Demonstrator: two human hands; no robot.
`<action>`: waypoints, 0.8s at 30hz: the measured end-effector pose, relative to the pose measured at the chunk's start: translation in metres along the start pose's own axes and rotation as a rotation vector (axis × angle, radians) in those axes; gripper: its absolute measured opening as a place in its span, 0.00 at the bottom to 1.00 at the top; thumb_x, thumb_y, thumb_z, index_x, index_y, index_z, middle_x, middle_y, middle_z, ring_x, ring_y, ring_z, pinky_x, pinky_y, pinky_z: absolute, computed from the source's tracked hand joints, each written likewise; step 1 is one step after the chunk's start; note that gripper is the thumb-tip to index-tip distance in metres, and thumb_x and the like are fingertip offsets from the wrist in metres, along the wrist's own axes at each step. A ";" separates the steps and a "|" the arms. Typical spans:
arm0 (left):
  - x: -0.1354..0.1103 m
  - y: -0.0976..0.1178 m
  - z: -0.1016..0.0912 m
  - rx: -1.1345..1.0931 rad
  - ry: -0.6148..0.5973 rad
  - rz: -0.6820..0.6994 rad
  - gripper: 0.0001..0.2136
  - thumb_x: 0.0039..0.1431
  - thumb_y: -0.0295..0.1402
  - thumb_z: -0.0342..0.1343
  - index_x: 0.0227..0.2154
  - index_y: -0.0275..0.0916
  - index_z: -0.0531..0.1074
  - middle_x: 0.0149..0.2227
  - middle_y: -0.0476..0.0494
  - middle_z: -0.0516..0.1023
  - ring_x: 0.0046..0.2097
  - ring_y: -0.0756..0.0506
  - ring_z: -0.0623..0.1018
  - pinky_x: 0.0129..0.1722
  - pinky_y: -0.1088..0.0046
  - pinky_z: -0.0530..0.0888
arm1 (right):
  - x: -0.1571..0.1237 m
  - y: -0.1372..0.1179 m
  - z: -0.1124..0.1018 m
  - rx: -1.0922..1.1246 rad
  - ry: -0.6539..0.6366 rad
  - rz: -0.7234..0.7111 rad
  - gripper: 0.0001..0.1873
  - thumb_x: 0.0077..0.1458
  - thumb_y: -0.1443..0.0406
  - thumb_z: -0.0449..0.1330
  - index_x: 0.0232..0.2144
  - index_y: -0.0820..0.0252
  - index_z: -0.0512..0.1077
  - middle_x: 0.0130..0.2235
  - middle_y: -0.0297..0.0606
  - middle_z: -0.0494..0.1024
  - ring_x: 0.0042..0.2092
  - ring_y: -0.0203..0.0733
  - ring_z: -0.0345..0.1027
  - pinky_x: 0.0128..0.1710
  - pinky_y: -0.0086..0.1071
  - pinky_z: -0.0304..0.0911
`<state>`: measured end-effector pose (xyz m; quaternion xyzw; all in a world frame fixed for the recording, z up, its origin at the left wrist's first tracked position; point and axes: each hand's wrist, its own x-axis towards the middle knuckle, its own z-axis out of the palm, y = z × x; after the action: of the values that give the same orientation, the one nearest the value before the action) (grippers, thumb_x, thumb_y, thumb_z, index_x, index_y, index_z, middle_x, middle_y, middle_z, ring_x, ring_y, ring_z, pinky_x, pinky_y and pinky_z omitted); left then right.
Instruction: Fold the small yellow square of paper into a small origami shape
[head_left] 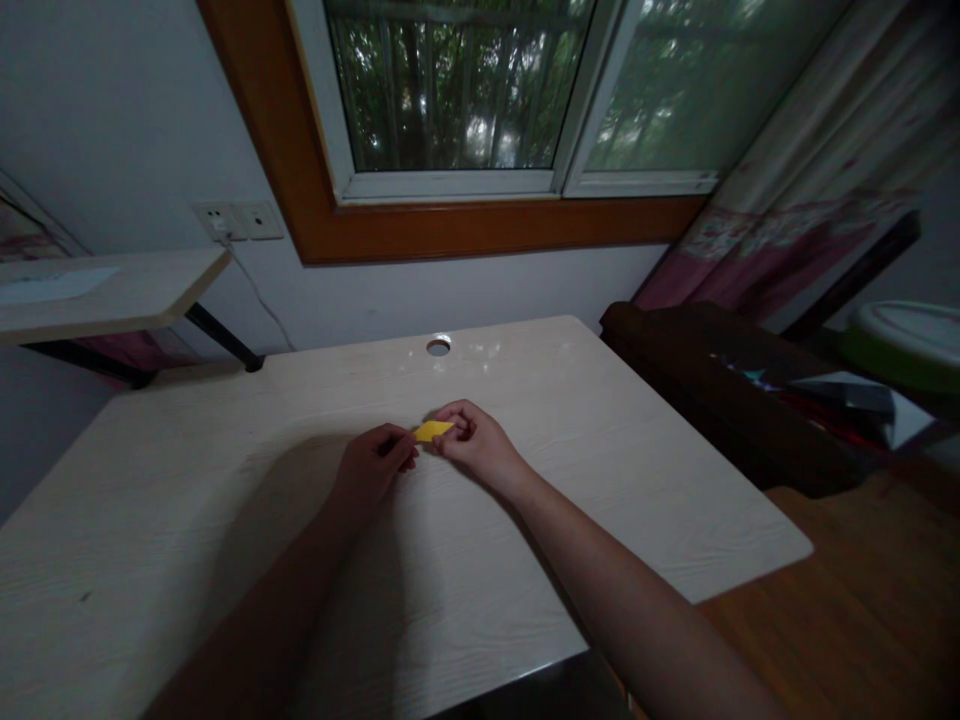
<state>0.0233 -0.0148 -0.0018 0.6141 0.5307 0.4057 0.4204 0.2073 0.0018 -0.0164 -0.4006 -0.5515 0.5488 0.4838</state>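
Observation:
A small yellow piece of folded paper (pixel 433 431) is held between my two hands, just over the middle of the pale wooden desk (pixel 480 560). My left hand (pixel 375 460) pinches its left tip between thumb and forefinger. On the other side, the fingers of my right hand (pixel 474 440) are closed on its right end, the thumb along the lower edge. The paper looks like a slim diamond with pointed ends. Its finer folds are too small to make out.
A round cable hole (pixel 439 346) lies near the desk's back edge. At the left stands a raised shelf (pixel 150 285) on black legs. A cord (pixel 259 290) hangs from the wall socket (pixel 238 221). Dark furniture (pixel 720 390) with items on it stands to the right, below the curtain (pixel 780 190).

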 end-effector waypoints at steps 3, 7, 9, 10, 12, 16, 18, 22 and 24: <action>0.000 0.001 -0.002 -0.039 0.026 -0.017 0.10 0.55 0.38 0.56 0.27 0.37 0.74 0.24 0.49 0.77 0.26 0.50 0.74 0.29 0.77 0.70 | 0.001 0.000 -0.001 0.054 0.017 -0.004 0.17 0.42 0.69 0.65 0.37 0.60 0.68 0.27 0.29 0.74 0.27 0.31 0.67 0.30 0.27 0.62; 0.002 0.003 -0.005 -0.095 0.080 -0.016 0.10 0.55 0.38 0.56 0.27 0.37 0.74 0.25 0.48 0.77 0.27 0.50 0.74 0.29 0.76 0.71 | 0.003 -0.004 -0.004 0.131 0.060 -0.010 0.15 0.43 0.70 0.64 0.36 0.60 0.68 0.28 0.31 0.76 0.29 0.33 0.70 0.34 0.31 0.65; 0.002 0.004 -0.005 -0.110 0.080 -0.022 0.10 0.55 0.38 0.56 0.27 0.36 0.75 0.24 0.48 0.77 0.27 0.50 0.74 0.29 0.76 0.71 | 0.003 -0.005 -0.004 0.159 0.068 -0.026 0.13 0.45 0.68 0.64 0.36 0.60 0.68 0.27 0.31 0.76 0.29 0.34 0.70 0.34 0.32 0.66; 0.002 0.004 -0.004 -0.116 0.075 -0.028 0.10 0.54 0.38 0.56 0.27 0.36 0.75 0.24 0.48 0.77 0.26 0.50 0.74 0.29 0.76 0.71 | 0.003 -0.005 -0.003 0.167 0.066 -0.024 0.13 0.46 0.67 0.64 0.37 0.60 0.69 0.28 0.31 0.75 0.29 0.34 0.71 0.35 0.32 0.66; 0.001 0.004 -0.002 -0.121 0.063 -0.032 0.10 0.54 0.39 0.57 0.27 0.37 0.74 0.24 0.48 0.77 0.27 0.50 0.74 0.29 0.76 0.71 | 0.002 -0.004 -0.001 0.165 0.054 -0.008 0.14 0.48 0.65 0.64 0.39 0.59 0.69 0.29 0.32 0.75 0.31 0.35 0.71 0.36 0.33 0.67; 0.001 0.002 0.000 -0.079 -0.005 -0.033 0.10 0.55 0.39 0.56 0.28 0.37 0.74 0.25 0.49 0.77 0.28 0.50 0.75 0.30 0.76 0.71 | -0.001 0.002 0.003 0.079 -0.014 -0.011 0.20 0.47 0.64 0.66 0.45 0.55 0.70 0.31 0.31 0.74 0.30 0.33 0.67 0.34 0.30 0.65; 0.001 0.000 0.001 -0.047 -0.052 -0.025 0.10 0.56 0.38 0.55 0.28 0.38 0.75 0.25 0.49 0.77 0.28 0.50 0.75 0.30 0.76 0.71 | -0.001 0.005 0.003 0.018 -0.032 -0.019 0.20 0.48 0.64 0.65 0.46 0.55 0.70 0.31 0.32 0.75 0.29 0.32 0.65 0.32 0.29 0.63; 0.001 -0.005 0.001 0.045 -0.080 -0.003 0.09 0.55 0.38 0.56 0.26 0.37 0.74 0.24 0.49 0.77 0.28 0.49 0.75 0.31 0.76 0.70 | -0.002 0.005 0.001 -0.077 -0.027 -0.021 0.18 0.49 0.64 0.65 0.44 0.55 0.71 0.30 0.31 0.73 0.28 0.32 0.62 0.29 0.27 0.60; 0.001 -0.007 0.001 0.062 -0.099 0.017 0.10 0.55 0.38 0.56 0.25 0.37 0.74 0.24 0.49 0.76 0.28 0.49 0.75 0.31 0.76 0.70 | -0.003 0.002 0.001 -0.107 -0.036 -0.020 0.18 0.48 0.64 0.65 0.43 0.56 0.71 0.29 0.30 0.72 0.27 0.32 0.60 0.28 0.26 0.58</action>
<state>0.0227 -0.0133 -0.0085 0.6506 0.5164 0.3617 0.4234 0.2068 -0.0009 -0.0187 -0.4105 -0.5928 0.5206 0.4573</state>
